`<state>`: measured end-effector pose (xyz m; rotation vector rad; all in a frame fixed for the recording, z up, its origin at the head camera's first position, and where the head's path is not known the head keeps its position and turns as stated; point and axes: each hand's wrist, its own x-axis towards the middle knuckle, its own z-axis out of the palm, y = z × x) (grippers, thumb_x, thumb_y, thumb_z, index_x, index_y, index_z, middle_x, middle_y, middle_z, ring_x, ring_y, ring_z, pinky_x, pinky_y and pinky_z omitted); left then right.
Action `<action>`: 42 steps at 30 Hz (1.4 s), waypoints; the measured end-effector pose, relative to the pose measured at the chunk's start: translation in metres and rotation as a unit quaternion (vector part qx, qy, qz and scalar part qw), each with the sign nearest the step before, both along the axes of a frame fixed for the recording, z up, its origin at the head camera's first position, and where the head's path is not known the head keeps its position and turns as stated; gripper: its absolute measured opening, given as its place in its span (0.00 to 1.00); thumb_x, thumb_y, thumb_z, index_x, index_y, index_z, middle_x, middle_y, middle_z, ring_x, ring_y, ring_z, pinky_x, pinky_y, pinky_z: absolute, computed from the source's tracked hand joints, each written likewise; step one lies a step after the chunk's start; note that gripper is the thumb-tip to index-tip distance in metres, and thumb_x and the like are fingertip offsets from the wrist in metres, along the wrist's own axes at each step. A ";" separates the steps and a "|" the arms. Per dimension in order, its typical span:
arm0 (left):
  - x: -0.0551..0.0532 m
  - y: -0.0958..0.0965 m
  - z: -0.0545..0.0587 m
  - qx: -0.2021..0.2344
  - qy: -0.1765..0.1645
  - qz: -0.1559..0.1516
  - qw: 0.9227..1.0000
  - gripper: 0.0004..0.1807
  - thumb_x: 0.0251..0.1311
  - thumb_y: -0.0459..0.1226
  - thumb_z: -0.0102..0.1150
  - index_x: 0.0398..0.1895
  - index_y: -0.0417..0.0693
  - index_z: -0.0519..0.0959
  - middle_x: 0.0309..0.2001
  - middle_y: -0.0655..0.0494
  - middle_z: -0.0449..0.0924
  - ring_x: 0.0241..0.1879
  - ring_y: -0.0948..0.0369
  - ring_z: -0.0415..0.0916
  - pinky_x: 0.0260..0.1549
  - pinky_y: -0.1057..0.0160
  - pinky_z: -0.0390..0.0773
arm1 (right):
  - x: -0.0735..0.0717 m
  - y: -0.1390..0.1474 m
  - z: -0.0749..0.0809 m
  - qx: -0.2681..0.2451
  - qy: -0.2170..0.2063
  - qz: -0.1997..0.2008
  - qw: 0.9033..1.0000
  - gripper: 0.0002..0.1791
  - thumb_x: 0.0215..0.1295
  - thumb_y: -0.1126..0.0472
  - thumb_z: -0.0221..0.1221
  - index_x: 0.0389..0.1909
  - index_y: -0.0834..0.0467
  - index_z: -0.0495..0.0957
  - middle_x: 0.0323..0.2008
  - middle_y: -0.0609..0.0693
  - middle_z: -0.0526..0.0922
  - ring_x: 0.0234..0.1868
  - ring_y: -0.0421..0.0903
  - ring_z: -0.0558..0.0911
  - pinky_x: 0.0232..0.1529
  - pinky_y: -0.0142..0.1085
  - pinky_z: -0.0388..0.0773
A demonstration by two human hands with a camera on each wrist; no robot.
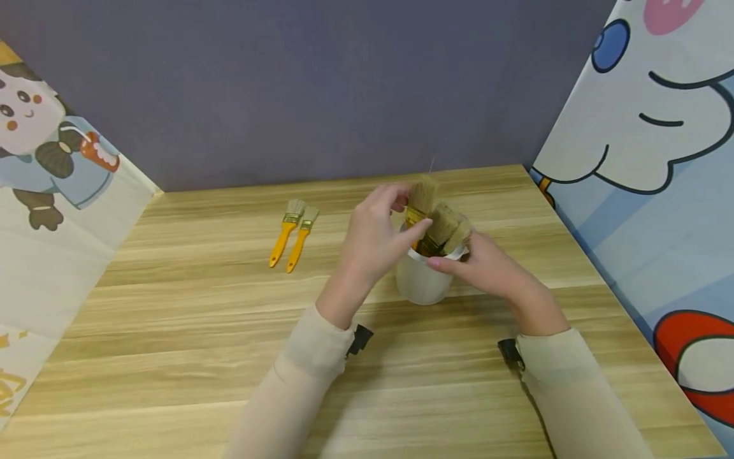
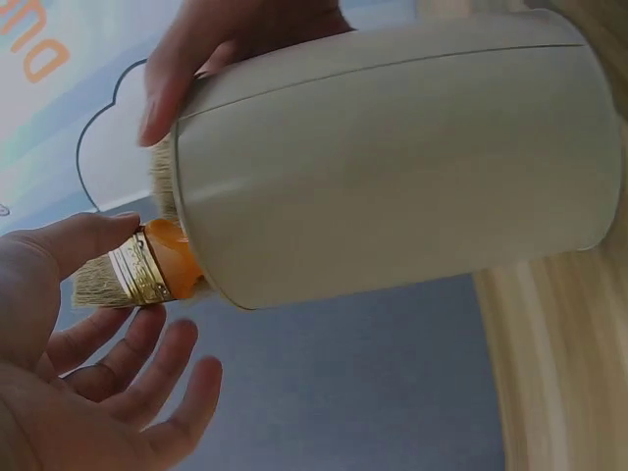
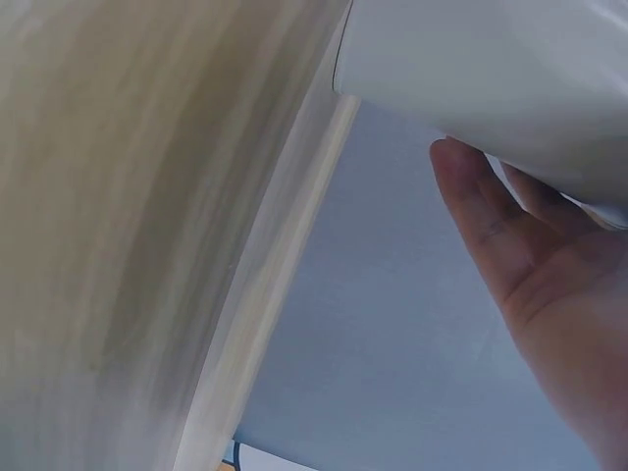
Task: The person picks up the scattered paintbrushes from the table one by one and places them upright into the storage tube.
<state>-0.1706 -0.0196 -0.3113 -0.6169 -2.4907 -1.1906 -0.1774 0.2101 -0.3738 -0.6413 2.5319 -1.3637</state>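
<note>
A white cylindrical container [image 1: 423,282] stands on the table with several paintbrushes in it, bristles [image 1: 444,222] up. My left hand [image 1: 373,233] is above its left side. In the left wrist view, the thumb and fingers of this hand pinch one paintbrush [image 2: 157,263] near its metal band; the orange handle goes down into the container. With thumb and fingers on either side of the rim, my right hand [image 1: 487,264] holds the container's right side. The right wrist view shows fingers [image 3: 476,201] against the container's wall [image 3: 471,78].
Two paintbrushes with yellow-orange handles, a left one [image 1: 283,234] and a right one [image 1: 302,239], lie side by side on the wooden table [image 1: 201,331]. A dark grey panel [image 1: 321,95] rises behind the table. Printed cartoon panels [image 1: 648,210] flank both sides.
</note>
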 end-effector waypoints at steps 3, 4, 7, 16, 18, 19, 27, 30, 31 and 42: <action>0.002 -0.001 -0.002 -0.037 -0.010 0.013 0.999 0.26 0.65 0.45 0.75 0.61 0.44 0.80 0.56 0.51 0.83 0.59 0.52 0.79 0.61 0.54 0.81 | 0.000 0.000 -0.001 -0.003 -0.001 0.004 1.000 0.43 0.77 0.50 0.64 0.84 0.54 0.53 0.79 0.60 0.66 0.74 0.62 0.74 0.64 0.63 0.80; 0.003 -0.001 -0.002 -0.052 -0.022 0.017 0.998 0.27 0.65 0.46 0.75 0.62 0.45 0.80 0.58 0.51 0.82 0.61 0.52 0.78 0.63 0.52 0.80 | 0.000 0.000 -0.001 -0.003 -0.001 0.004 1.000 0.43 0.77 0.50 0.64 0.84 0.54 0.54 0.79 0.59 0.67 0.74 0.62 0.74 0.64 0.63 0.80; 0.003 -0.001 -0.002 -0.107 -0.067 0.027 0.992 0.29 0.64 0.50 0.75 0.63 0.48 0.78 0.61 0.53 0.79 0.63 0.52 0.76 0.65 0.51 0.79 | 0.000 0.000 -0.002 0.002 -0.003 0.002 1.000 0.43 0.77 0.49 0.64 0.84 0.54 0.54 0.78 0.58 0.68 0.73 0.61 0.76 0.64 0.62 0.81; 0.004 0.007 -0.002 -0.199 -0.124 0.038 0.971 0.25 0.64 0.54 0.74 0.52 0.49 0.76 0.49 0.55 0.78 0.43 0.58 0.77 0.41 0.58 0.83 | -0.001 0.000 -0.002 0.002 -0.010 -0.004 1.000 0.42 0.77 0.48 0.64 0.83 0.54 0.56 0.74 0.57 0.72 0.69 0.59 0.79 0.63 0.58 0.82; 0.004 0.007 -0.003 -0.200 -0.124 0.044 0.971 0.26 0.64 0.54 0.74 0.54 0.49 0.76 0.47 0.56 0.78 0.41 0.59 0.77 0.36 0.59 0.82 | 0.000 0.000 -0.002 0.005 -0.009 -0.006 1.000 0.41 0.77 0.48 0.64 0.82 0.54 0.56 0.73 0.58 0.73 0.69 0.59 0.79 0.62 0.57 0.83; 0.005 0.008 -0.004 -0.194 -0.124 0.046 0.972 0.28 0.63 0.54 0.74 0.56 0.50 0.75 0.47 0.56 0.79 0.41 0.59 0.78 0.35 0.59 0.82 | 0.000 0.000 -0.002 0.004 -0.007 -0.005 1.000 0.41 0.77 0.48 0.64 0.82 0.55 0.56 0.73 0.58 0.73 0.69 0.59 0.79 0.62 0.57 0.83; 0.006 0.012 0.001 -0.149 -0.085 0.034 0.985 0.34 0.67 0.54 0.71 0.71 0.55 0.70 0.58 0.55 0.83 0.47 0.59 0.84 0.42 0.58 0.86 | -0.002 0.001 -0.005 -0.004 0.006 0.011 1.000 0.40 0.78 0.51 0.62 0.83 0.53 0.55 0.76 0.57 0.70 0.70 0.59 0.78 0.62 0.57 0.82; 0.007 0.012 0.003 -0.161 -0.072 0.030 0.984 0.28 0.70 0.51 0.69 0.68 0.56 0.74 0.61 0.54 0.82 0.49 0.57 0.84 0.46 0.56 0.86 | -0.002 0.001 -0.005 -0.004 0.003 0.011 1.000 0.43 0.78 0.50 0.62 0.85 0.51 0.52 0.79 0.57 0.67 0.73 0.60 0.76 0.63 0.60 0.81; 0.007 0.012 0.003 -0.168 -0.067 0.030 0.983 0.27 0.70 0.51 0.69 0.68 0.56 0.75 0.62 0.54 0.82 0.50 0.56 0.85 0.47 0.56 0.87 | -0.001 0.001 -0.005 -0.003 0.001 0.009 1.000 0.43 0.78 0.50 0.62 0.85 0.51 0.51 0.79 0.57 0.66 0.73 0.61 0.75 0.64 0.61 0.81; 0.005 0.013 -0.007 -0.250 0.038 0.047 0.966 0.25 0.72 0.54 0.66 0.64 0.53 0.80 0.54 0.52 0.84 0.47 0.55 0.86 0.46 0.56 0.88 | -0.001 0.001 -0.004 0.009 -0.010 -0.007 1.000 0.46 0.78 0.48 0.63 0.86 0.51 0.48 0.82 0.58 0.61 0.76 0.64 0.71 0.63 0.64 0.80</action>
